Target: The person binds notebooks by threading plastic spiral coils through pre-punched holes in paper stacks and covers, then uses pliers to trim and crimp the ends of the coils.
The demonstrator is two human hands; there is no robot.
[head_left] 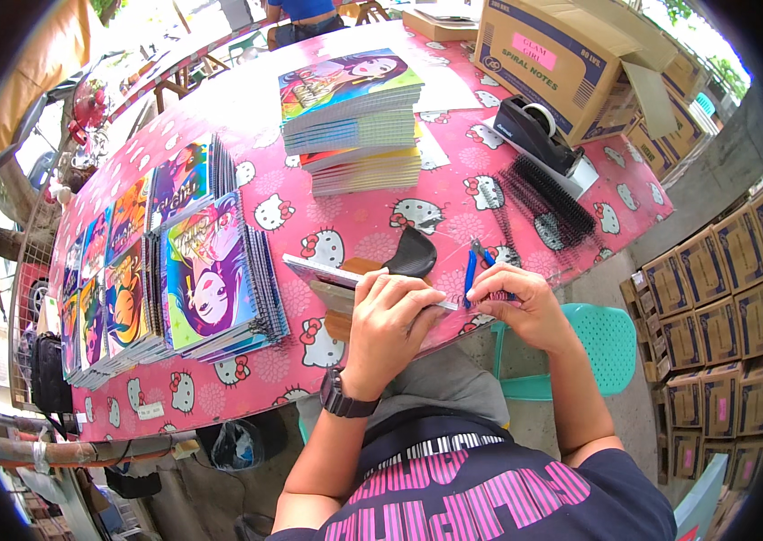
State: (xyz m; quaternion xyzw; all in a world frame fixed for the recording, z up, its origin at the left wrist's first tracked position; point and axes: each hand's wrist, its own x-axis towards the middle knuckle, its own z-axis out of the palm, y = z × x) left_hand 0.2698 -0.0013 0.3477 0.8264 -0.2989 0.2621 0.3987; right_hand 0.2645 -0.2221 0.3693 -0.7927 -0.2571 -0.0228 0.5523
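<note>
My left hand (390,311), with a dark watch at its wrist, is closed around a thin notebook (316,272) held tilted up on its long edge above the table. At the notebook's right end, my right hand (524,305) is closed with its fingertips together; what they pinch is too small to make out. Blue-handled pliers (470,270) lie right beside the right fingertips, their handles partly behind the fingers. Just beyond the notebook rests a black curved piece (414,252), near a brown wooden block (338,325).
Stacks of spiral notebooks (210,279) with bright covers fill the left of the pink table (282,383). Another notebook pile (354,135) stands at the back. Black spiral coils (548,203), a tape dispenser (534,131) and a carton (548,68) are at the right. A green stool (593,352) stands beside me.
</note>
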